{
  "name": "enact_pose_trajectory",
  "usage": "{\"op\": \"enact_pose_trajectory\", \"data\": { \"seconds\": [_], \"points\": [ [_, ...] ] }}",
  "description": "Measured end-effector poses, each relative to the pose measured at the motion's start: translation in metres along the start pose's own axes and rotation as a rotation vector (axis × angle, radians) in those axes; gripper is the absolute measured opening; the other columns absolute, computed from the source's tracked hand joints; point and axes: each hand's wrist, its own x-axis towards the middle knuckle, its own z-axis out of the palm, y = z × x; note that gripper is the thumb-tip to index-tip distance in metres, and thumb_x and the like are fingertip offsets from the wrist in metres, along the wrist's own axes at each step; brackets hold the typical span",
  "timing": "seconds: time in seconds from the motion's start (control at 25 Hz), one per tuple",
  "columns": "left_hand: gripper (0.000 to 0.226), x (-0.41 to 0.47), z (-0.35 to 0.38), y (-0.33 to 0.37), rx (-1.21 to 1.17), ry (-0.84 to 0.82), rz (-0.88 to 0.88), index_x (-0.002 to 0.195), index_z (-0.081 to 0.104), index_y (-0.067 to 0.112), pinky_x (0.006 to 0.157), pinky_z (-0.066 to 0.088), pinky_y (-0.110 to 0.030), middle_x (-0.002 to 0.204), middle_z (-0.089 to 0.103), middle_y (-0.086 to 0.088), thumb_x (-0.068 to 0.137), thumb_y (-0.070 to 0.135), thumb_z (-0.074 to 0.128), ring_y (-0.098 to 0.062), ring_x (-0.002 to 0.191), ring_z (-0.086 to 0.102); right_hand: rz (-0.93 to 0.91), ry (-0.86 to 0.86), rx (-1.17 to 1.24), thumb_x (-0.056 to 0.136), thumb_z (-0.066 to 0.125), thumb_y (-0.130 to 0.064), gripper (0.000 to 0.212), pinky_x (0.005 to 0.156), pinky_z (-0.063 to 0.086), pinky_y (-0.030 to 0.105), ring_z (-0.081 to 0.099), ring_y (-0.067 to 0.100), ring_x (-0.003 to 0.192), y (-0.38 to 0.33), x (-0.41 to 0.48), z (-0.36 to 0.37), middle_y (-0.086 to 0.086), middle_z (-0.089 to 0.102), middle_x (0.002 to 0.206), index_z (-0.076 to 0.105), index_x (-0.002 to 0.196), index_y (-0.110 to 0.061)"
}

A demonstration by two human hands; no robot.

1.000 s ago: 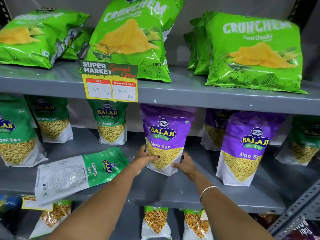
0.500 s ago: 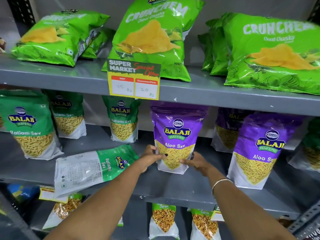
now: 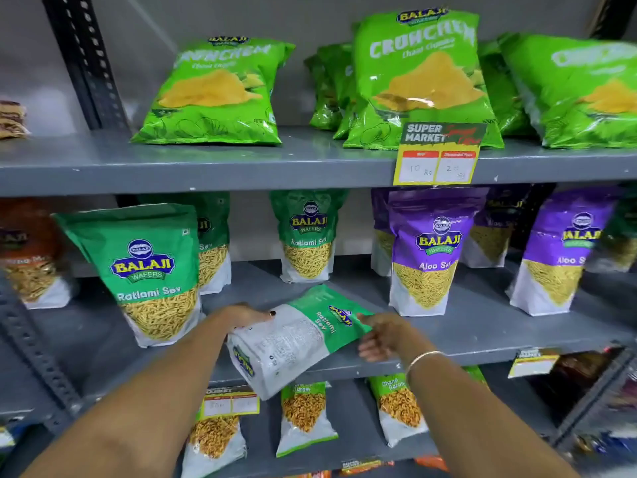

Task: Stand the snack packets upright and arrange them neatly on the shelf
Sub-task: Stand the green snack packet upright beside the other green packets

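Note:
A green and white Ratlami Sev packet (image 3: 293, 339) lies flat on the grey middle shelf (image 3: 482, 332), its white end sticking out over the front edge. My left hand (image 3: 248, 315) grips its far left edge. At the green end, my right hand (image 3: 382, 336) holds on with the thumb on top. Beside it stand upright packets: a large Ratlami Sev (image 3: 151, 270) on the left, a smaller one (image 3: 308, 236) behind, and a purple Aloo Sev packet (image 3: 427, 253) on the right.
Another purple Aloo Sev packet (image 3: 558, 257) stands further right. Green Crunchem bags (image 3: 217, 91) lean on the top shelf, where a yellow price tag (image 3: 437, 157) hangs from the edge. Chana packets (image 3: 303, 415) stand on the shelf below. A slotted post (image 3: 86, 63) rises at the left.
Both hands have let go of the purple Aloo Sev packet, which stays upright, and moved left onto the fallen Ratlami Sev packet. The view has swung left.

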Motion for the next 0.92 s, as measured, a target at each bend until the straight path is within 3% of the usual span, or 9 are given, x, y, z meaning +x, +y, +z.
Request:
{"op": "enact_pose_trajectory", "data": {
  "seconds": [0.08,0.2,0.28,0.36,0.44,0.52,0.6,0.68,0.92],
  "points": [
    [0.089,-0.001,-0.004,-0.017,-0.026,-0.088,0.0,0.136,0.044,0.005,0.106,0.04,-0.037,0.142,0.048,-0.018,0.07,0.062,0.062,-0.033,0.13,0.047,-0.03,0.001,0.076,0.087,0.056,-0.04,0.03,0.067,0.052,0.037,0.062,0.032,0.069,0.009,-0.003,0.046,0.016,0.055,0.071,0.048,0.074,-0.014],
    [0.062,-0.011,-0.004,-0.021,-0.093,-0.12,0.008,0.116,0.057,0.002,0.09,0.048,-0.037,0.119,0.062,-0.016,0.076,0.049,0.065,-0.032,0.107,0.061,-0.108,0.021,0.224,0.08,0.067,-0.035,0.025,0.099,0.047,0.05,0.062,0.031,0.082,0.013,-0.002,0.083,0.011,0.062,0.081,0.057,0.074,-0.012],
    [0.034,-0.015,-0.004,-0.022,-0.137,-0.186,-0.014,0.087,0.06,0.005,0.075,0.049,-0.037,0.093,0.065,-0.012,0.078,0.037,0.069,-0.026,0.078,0.061,-0.141,0.034,0.297,0.073,0.075,-0.027,0.021,0.094,0.051,0.053,0.065,0.029,0.085,0.014,0.0,0.09,0.008,0.068,0.087,0.064,0.082,-0.011],
    [0.028,-0.02,-0.005,-0.02,-0.151,-0.226,-0.001,0.073,0.055,0.009,0.065,0.044,-0.031,0.076,0.058,-0.007,0.076,0.031,0.073,-0.018,0.063,0.051,-0.177,0.059,0.335,0.075,0.074,-0.015,0.015,0.06,0.06,0.04,0.068,0.023,0.059,0.009,-0.011,0.088,0.004,0.071,0.063,0.063,0.084,-0.009],
    [0.03,-0.025,-0.008,-0.013,-0.152,-0.205,0.024,0.075,0.051,0.01,0.07,0.04,-0.03,0.068,0.05,-0.003,0.073,0.028,0.075,-0.015,0.06,0.043,-0.253,0.135,0.311,0.077,0.069,-0.002,0.01,0.037,0.051,0.027,0.062,0.021,0.043,-0.005,-0.031,0.084,0.003,0.066,0.051,0.062,0.082,-0.006],
    [0.042,-0.028,-0.01,-0.002,-0.168,-0.173,0.072,0.1,0.049,0.008,0.088,0.041,-0.037,0.081,0.053,-0.003,0.073,0.024,0.076,-0.016,0.071,0.049,-0.369,0.174,0.293,0.076,0.069,0.004,0.012,0.038,0.049,0.026,0.058,0.021,0.05,-0.024,-0.043,0.077,0.006,0.061,0.063,0.061,0.075,-0.004],
    [0.069,-0.03,-0.01,0.007,-0.19,-0.096,0.15,0.129,0.038,0.004,0.103,0.037,-0.036,0.117,0.053,-0.006,0.073,0.019,0.076,-0.023,0.108,0.053,-0.494,0.222,0.224,0.073,0.072,0.004,0.015,0.043,0.05,0.025,0.058,0.02,0.052,-0.044,-0.046,0.072,0.01,0.061,0.072,0.058,0.077,-0.001],
    [0.076,-0.019,-0.005,0.013,-0.257,-0.017,0.219,0.133,0.037,0.0,0.099,0.039,-0.029,0.135,0.048,-0.008,0.069,0.012,0.079,-0.025,0.126,0.046,-0.604,0.301,0.125,0.067,0.078,0.003,0.035,0.055,0.05,0.028,0.061,0.021,0.068,-0.063,-0.042,0.07,0.017,0.065,0.088,0.057,0.095,0.003],
    [0.061,0.004,0.021,0.018,-0.374,0.378,0.274,0.111,0.058,0.002,0.079,0.049,-0.031,0.12,0.066,-0.018,0.057,0.008,0.085,-0.031,0.107,0.062,-0.784,0.392,-0.112,0.063,0.079,0.004,0.054,0.077,0.047,0.032,0.054,0.021,0.09,-0.082,-0.019,0.074,0.012,0.061,0.099,0.05,0.109,0.002]
  ]
}}
